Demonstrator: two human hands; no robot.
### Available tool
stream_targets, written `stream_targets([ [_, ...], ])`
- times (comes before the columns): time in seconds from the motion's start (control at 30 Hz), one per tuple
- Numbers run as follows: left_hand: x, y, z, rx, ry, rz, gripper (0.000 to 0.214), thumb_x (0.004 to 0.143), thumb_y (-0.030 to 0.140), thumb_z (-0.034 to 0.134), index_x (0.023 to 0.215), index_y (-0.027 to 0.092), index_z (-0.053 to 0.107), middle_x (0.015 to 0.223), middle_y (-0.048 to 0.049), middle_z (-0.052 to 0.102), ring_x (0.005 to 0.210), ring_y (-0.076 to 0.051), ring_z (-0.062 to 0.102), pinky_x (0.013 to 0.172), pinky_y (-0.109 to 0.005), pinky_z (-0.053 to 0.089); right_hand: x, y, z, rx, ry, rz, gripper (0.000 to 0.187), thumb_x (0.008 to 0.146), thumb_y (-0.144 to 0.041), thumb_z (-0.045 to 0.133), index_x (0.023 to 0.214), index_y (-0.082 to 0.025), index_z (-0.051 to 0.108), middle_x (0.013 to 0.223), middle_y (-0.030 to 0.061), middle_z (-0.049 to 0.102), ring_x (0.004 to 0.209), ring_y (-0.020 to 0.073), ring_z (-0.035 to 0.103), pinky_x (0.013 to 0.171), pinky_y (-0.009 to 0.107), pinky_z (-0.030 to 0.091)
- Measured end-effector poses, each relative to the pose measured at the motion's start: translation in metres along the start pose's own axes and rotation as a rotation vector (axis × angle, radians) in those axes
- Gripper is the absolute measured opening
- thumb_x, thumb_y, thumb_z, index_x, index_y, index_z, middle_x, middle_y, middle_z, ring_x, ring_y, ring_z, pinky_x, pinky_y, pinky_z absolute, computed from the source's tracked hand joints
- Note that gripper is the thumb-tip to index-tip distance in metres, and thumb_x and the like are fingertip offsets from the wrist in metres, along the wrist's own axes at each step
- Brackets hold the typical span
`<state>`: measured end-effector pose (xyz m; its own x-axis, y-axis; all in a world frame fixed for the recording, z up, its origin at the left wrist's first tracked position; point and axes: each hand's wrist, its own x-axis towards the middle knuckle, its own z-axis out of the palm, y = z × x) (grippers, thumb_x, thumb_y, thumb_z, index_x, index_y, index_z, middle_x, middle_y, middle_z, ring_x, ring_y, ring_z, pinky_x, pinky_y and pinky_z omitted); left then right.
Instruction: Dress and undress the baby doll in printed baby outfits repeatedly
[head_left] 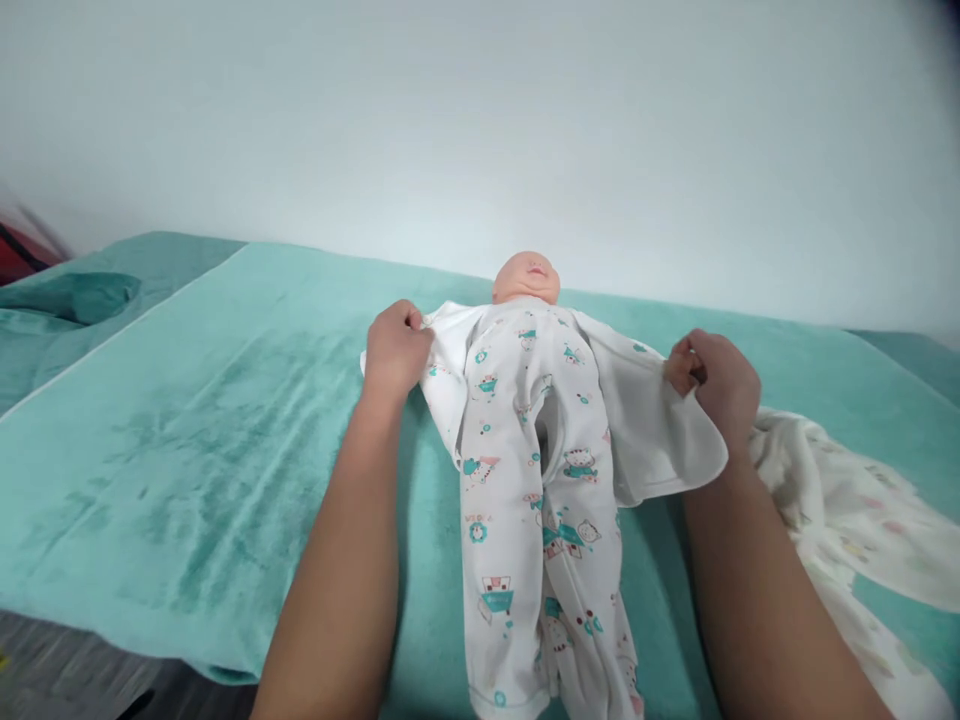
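Garment [501,480] lies over the doll [528,278], sides outstretched.
Your left hand [396,350] and right hand [720,385] pinch the garment's sides between fingers [680,370]; green cover [210,430] spreads wide left of the doll, cloth [832,480] right, wall [480,130] beyond.

This looks like a bedroom or a childcare practice room, which one cannot be told, judging by the white wall [480,130] across the top, green plush cover [187,430] below, baby doll [527,280] mid-frame and grey flooring [60,665] at lower left.
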<state>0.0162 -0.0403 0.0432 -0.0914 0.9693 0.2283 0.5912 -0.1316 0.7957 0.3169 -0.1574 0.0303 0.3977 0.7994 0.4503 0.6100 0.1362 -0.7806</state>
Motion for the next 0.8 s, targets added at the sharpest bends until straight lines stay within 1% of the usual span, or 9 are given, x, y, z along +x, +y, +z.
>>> stream_targets([
  [0.1, 0.006, -0.011, -0.015, 0.071, 0.009, -0.043, 0.023, 0.059, 0.001, 0.051, 0.07, 0.02, 0.058, 0.084, -0.0001, 0.068, 0.075, -0.016, 0.058, 0.071, -0.028, 0.048, -0.008, 0.021, -0.02, -0.084, 0.05, 0.092, 0.03, 0.086, -0.04, 0.057, 0.059, -0.027, 0.056, 0.056, 0.0007, 0.052, 0.054, 0.0185, 0.046, 0.048, 0.033, 0.037],
  [0.2, 0.002, -0.01, -0.021, 0.02, 0.0, -0.052, 0.035, 0.059, 0.001, 0.047, 0.079, 0.021, 0.066, 0.091, -0.0011, 0.072, 0.079, -0.019, 0.064, 0.074, -0.03, 0.052, -0.018, 0.034, -0.038, -0.258, -0.027, 0.259, 0.036, 0.084, -0.046, 0.061, 0.054, -0.028, 0.055, 0.054, 0.003, 0.054, 0.049, 0.0213, 0.046, 0.048, 0.039, 0.035],
  [0.33, -0.006, 0.002, -0.014, 0.016, 0.198, 0.128, 0.044, 0.063, -0.002, 0.041, 0.087, 0.022, 0.068, 0.101, -0.002, 0.071, 0.101, -0.02, 0.065, 0.092, -0.032, 0.051, -0.022, 0.019, -0.042, -0.32, 0.01, 0.273, 0.032, 0.086, -0.043, 0.06, 0.056, -0.031, 0.059, 0.067, 0.0066, 0.063, 0.06, 0.0251, 0.053, 0.059, 0.043, 0.039],
  [0.4, -0.008, 0.007, -0.004, 0.073, 0.185, 0.294, 0.046, 0.068, -0.002, 0.04, 0.093, 0.023, 0.068, 0.11, -0.0024, 0.069, 0.111, -0.02, 0.061, 0.099, -0.033, 0.048, -0.018, -0.006, -0.024, -0.223, 0.004, 0.203, 0.023, 0.086, -0.039, 0.06, 0.066, -0.03, 0.063, 0.073, 0.0068, 0.066, 0.07, 0.0263, 0.059, 0.066, 0.043, 0.042],
  [0.53, -0.007, 0.007, 0.023, 0.268, -0.088, 0.532, 0.034, 0.091, 0.015, 0.044, 0.115, 0.025, 0.066, 0.128, -0.0043, 0.065, 0.124, -0.023, 0.054, 0.104, -0.038, 0.042, 0.007, -0.069, 0.047, -0.161, -0.205, -0.077, 0.015, 0.086, -0.036, 0.058, 0.09, -0.024, 0.067, 0.099, 0.0071, 0.07, 0.09, 0.0256, 0.064, 0.08, 0.041, 0.048],
  [0.6, -0.005, 0.002, 0.034, 0.384, -0.15, 0.517, 0.035, 0.097, 0.028, 0.041, 0.126, 0.025, 0.062, 0.129, -0.0073, 0.065, 0.123, -0.026, 0.054, 0.102, -0.042, 0.041, 0.023, -0.094, 0.088, -0.257, -0.361, -0.253, 0.027, 0.087, -0.033, 0.053, 0.109, -0.021, 0.065, 0.118, 0.0102, 0.067, 0.108, 0.0277, 0.06, 0.09, 0.042, 0.047],
  [0.67, -0.002, -0.004, 0.038, 0.478, -0.15, 0.442, 0.039, 0.099, 0.035, 0.039, 0.131, 0.026, 0.058, 0.122, -0.01, 0.067, 0.118, -0.029, 0.057, 0.099, -0.045, 0.04, 0.037, -0.108, 0.12, -0.431, -0.497, -0.338, 0.036, 0.087, -0.031, 0.051, 0.12, -0.017, 0.059, 0.129, 0.0148, 0.062, 0.117, 0.0306, 0.054, 0.092, 0.042, 0.045],
  [0.73, 0.002, -0.01, 0.037, 0.528, -0.15, 0.356, 0.038, 0.098, 0.034, 0.038, 0.128, 0.027, 0.06, 0.114, -0.0103, 0.069, 0.111, -0.029, 0.06, 0.095, -0.044, 0.041, 0.045, -0.112, 0.138, -0.635, -0.622, -0.359, 0.038, 0.085, -0.026, 0.05, 0.121, -0.015, 0.058, 0.125, 0.0173, 0.062, 0.113, 0.0324, 0.056, 0.087, 0.041, 0.046],
  [0.8, 0.006, -0.013, 0.032, 0.533, -0.139, 0.271, 0.034, 0.096, 0.028, 0.039, 0.12, 0.027, 0.064, 0.11, -0.009, 0.07, 0.106, -0.027, 0.063, 0.09, -0.04, 0.044, 0.049, -0.111, 0.141, -0.773, -0.702, -0.334, 0.038, 0.082, -0.021, 0.05, 0.119, -0.015, 0.058, 0.117, 0.0164, 0.065, 0.105, 0.0317, 0.059, 0.081, 0.039, 0.046],
])
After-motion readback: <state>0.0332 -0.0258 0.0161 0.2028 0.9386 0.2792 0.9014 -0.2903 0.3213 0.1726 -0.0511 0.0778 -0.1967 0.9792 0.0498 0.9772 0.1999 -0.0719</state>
